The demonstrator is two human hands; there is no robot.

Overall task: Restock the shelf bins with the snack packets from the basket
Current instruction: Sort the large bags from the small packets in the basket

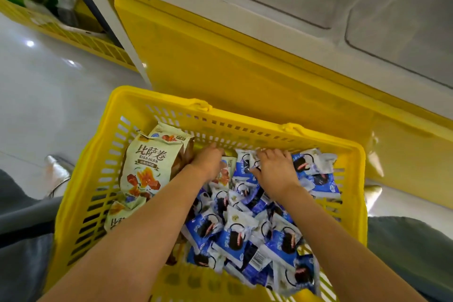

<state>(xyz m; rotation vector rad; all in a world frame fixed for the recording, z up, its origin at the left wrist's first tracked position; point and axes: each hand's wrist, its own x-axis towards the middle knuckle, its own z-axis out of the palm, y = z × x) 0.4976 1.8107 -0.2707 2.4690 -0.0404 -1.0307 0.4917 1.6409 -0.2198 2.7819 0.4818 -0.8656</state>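
Both bare forearms reach from the near edge into the yellow basket (pixel 245 130); the left hand (pixel 208 163) is sunk knuckles-up among packets by the far wall, left of centre, its fingertips hidden, so whether it grips anything cannot be told. Apart from it, to its right, the right hand (pixel 275 171) has fingers curled over the blue-and-white packets (pixel 235 240), thumb pinching one near the far wall. Blue-and-white packets fill the basket's right half and near right corner, cream packets (pixel 144 167) stand along its left wall, and a yellow shelf base (pixel 220 68) rises just beyond the far rim.
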